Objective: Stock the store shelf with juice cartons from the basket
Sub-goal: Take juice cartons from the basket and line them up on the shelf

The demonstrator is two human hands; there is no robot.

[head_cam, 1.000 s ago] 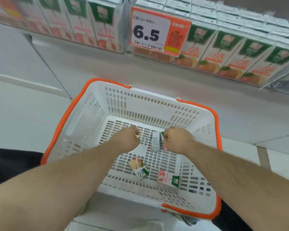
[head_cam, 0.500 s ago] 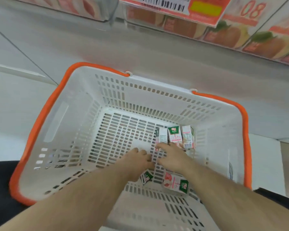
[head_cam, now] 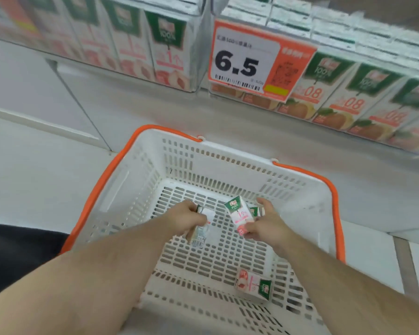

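- Head view: pale floor tiles lie under a white basket (head_cam: 121, 189) with an orange rim, set below a store shelf (head_cam: 252, 110) already lined with juice cartons and a 6.5 price tag (head_cam: 249, 60).
- Left hand (head_cam: 183, 220) grips a small carton (head_cam: 201, 232), lifted off the basket floor.
- Right hand (head_cam: 264, 224) holds a pink-and-green carton (head_cam: 238, 215) tilted; another seems tucked behind it, partly hidden.
- One last carton (head_cam: 253, 287) lies flat near the basket's near wall.
- Step in hand looks like the pick-up; next calls for raising both cartons upright into a shelf gap.
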